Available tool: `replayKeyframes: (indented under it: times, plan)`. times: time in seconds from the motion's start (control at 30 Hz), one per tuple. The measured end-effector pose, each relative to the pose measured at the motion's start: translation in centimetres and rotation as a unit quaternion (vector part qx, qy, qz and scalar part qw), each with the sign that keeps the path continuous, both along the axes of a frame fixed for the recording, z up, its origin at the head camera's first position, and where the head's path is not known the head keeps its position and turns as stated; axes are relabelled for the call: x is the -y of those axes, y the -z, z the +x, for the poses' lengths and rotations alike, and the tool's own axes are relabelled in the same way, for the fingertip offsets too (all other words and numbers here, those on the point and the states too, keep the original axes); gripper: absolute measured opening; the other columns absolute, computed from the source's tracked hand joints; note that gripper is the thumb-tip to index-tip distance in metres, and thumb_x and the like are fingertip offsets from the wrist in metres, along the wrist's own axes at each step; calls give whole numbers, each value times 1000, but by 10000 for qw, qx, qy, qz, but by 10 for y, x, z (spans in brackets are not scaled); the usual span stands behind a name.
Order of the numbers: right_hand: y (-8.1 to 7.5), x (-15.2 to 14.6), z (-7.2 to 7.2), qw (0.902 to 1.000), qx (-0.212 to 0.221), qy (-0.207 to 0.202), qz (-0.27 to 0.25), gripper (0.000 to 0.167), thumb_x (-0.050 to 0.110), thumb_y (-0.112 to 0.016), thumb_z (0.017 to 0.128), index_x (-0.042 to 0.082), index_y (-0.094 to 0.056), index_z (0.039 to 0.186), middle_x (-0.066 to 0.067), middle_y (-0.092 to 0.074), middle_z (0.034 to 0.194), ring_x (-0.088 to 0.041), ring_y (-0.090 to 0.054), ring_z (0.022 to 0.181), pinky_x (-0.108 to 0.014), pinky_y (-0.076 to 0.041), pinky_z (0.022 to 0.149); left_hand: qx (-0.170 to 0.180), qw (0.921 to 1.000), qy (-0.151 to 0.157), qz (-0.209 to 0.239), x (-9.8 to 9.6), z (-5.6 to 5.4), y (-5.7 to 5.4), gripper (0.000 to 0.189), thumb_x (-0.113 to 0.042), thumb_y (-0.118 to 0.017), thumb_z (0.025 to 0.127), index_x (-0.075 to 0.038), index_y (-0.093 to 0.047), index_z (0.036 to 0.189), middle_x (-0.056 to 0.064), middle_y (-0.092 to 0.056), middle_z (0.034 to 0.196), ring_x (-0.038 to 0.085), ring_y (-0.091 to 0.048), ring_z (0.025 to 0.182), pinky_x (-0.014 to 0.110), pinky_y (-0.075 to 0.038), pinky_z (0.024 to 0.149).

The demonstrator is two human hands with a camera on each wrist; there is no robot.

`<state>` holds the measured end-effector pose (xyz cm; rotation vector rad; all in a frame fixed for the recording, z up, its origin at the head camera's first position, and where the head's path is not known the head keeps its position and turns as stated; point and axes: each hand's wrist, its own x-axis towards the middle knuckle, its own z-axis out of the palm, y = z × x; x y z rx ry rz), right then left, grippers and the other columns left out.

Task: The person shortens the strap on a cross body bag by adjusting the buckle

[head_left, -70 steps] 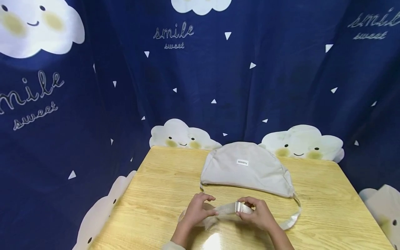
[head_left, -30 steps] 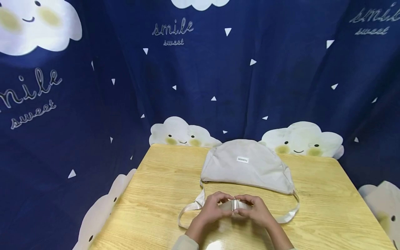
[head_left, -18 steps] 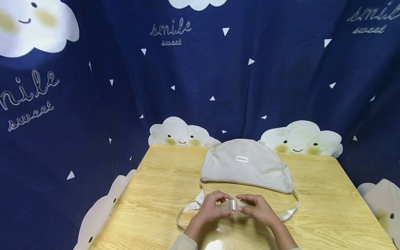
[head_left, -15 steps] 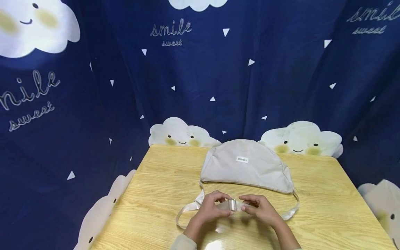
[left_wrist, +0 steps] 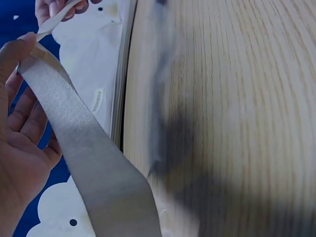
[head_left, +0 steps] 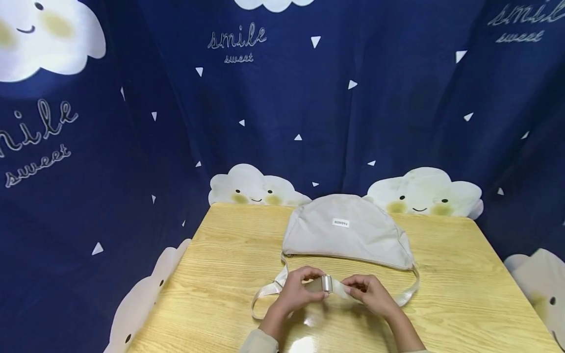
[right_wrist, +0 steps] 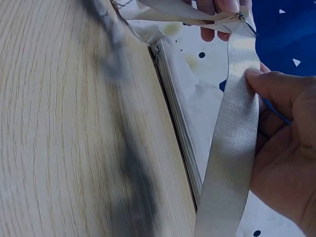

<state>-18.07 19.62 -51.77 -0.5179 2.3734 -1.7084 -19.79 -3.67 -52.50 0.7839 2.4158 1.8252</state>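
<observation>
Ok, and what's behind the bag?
Behind the bag hangs a dark blue curtain, with one cloud print to the left and another to the right. The bag covers the stretch of table edge and curtain directly behind it.

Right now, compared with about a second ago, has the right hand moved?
Yes: judged against the white label on the bag, the right hand has shifted slightly to the right, away from the silvery buckle.

right hand [head_left: 372,295] drawn away from the buckle [head_left: 326,283], more strap [head_left: 339,289] showing between them, left hand [head_left: 296,290] now at the buckle
</observation>
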Motion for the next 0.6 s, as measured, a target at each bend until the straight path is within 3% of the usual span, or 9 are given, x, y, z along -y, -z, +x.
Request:
replayKeyframes:
  times: [0.1,0.17,0.23,0.43,0.6]
  plan:
    - [10,0,-5,9999,-79,48,-69,14,7,-62,88,-2,-66,99,-11,-66,92,-13,-57,72,-26,-48,60,528,9984,-3,191,0,2,-1,40,-4,-83,65,-12,-69,101,0,-66,100,24,-57,92,41,-47,78]
    - [16,1,-9,9997,-180,36,-134,14,6,-62,88,-3,-66,99,-11,-66,91,-12,-57,71,-26,-48,59,686,9972,-9,302,-1,0,4,41,-6,-84,64,-16,-69,101,-4,-66,99,21,-57,91,39,-46,78]
    - [20,2,-11,9995,-234,14,-208,14,8,-62,89,-2,-66,98,-10,-65,90,-11,-57,70,-26,-47,59,630,9975,4,327,-3,-3,12,42,-9,-85,63,-19,-70,100,-7,-65,98,16,-57,90,35,-45,78]
    - [20,10,-10,9988,144,-198,-429,14,8,-59,91,-3,-64,99,-10,-64,91,-12,-55,71,-26,-46,60,90,9995,192,246,-5,1,20,39,-10,-84,65,-15,-70,100,-7,-66,94,14,-60,86,32,-47,76]
    - [13,16,-10,9987,158,-228,-422,16,9,-61,90,-4,-64,99,-10,-65,91,-15,-57,74,-27,-47,62,-479,9982,279,241,-6,-2,27,36,-10,-83,67,-10,-69,100,-3,-67,93,14,-62,82,31,-50,74]
